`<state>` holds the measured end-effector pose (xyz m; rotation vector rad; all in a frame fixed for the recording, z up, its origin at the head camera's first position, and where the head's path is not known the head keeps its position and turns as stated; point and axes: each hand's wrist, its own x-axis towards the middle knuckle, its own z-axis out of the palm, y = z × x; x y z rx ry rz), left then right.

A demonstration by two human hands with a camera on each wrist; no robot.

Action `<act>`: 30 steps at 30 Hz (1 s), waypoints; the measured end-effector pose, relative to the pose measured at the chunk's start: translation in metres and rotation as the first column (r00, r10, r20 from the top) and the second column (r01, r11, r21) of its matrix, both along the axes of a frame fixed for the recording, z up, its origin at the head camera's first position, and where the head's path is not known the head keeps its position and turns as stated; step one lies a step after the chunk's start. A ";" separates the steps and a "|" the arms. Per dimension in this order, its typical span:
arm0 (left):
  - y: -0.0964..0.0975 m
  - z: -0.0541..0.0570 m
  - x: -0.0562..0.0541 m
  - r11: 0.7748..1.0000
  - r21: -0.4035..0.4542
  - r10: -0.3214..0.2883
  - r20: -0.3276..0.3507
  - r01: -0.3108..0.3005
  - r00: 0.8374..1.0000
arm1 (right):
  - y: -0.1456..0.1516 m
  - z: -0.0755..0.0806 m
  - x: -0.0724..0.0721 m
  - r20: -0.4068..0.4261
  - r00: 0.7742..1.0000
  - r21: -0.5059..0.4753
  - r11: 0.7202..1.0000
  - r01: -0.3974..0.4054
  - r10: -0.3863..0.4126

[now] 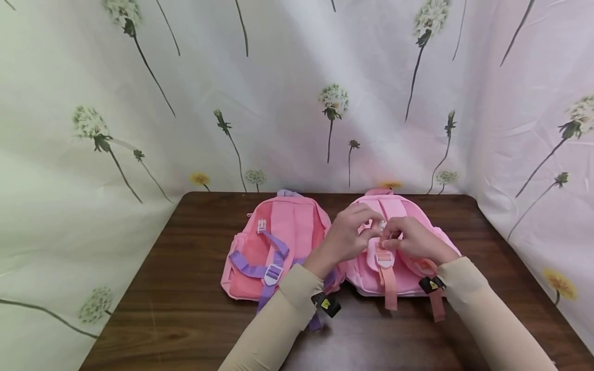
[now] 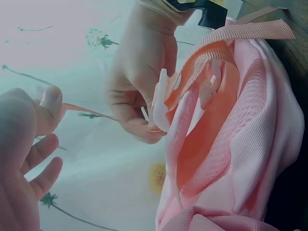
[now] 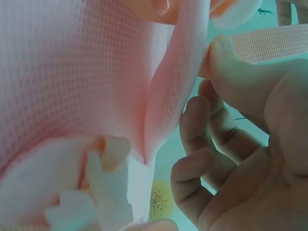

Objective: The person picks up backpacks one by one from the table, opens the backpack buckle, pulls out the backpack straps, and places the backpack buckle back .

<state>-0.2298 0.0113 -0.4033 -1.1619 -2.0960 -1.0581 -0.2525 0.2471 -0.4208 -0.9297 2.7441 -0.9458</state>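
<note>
A light pink backpack (image 1: 362, 275) with peach straps lies back-side up on the table. My left hand (image 1: 348, 234) pinches a small white buckle (image 1: 382, 225) at the end of a peach webbing strap (image 3: 274, 43). That strap runs between both hands in the left wrist view. My right hand (image 1: 413, 239) pinches the webbing between thumb and forefinger, close to the white strap adjuster (image 1: 384, 258). The remaining right fingers (image 3: 192, 168) are curled loosely. A loose peach strap tail (image 1: 390, 293) hangs below the adjuster.
Left of it lies a second pink backpack (image 1: 294, 226) with purple straps, a white buckle (image 1: 262, 225) and a white adjuster (image 1: 273, 274). Both rest on a dark wooden table (image 1: 185, 319). A dandelion-print cloth (image 1: 287, 103) stands behind the table and along its sides.
</note>
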 end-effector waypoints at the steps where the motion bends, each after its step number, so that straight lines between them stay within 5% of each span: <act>1: 0.000 -0.001 0.000 1.000 0.006 -0.001 0.001 0.001 1.000 | 0.001 0.000 0.001 -0.001 1.000 -0.004 1.000 -0.004 0.004; 11: -0.003 -0.011 0.000 1.000 0.026 0.006 0.012 -0.006 1.000 | 0.004 0.006 0.005 -0.039 0.992 -0.143 0.982 -0.124 0.119; 30: -0.004 -0.014 -0.004 0.999 0.007 -0.050 0.102 0.050 0.994 | 0.002 0.017 0.004 -0.023 0.995 -0.214 0.971 -0.103 0.100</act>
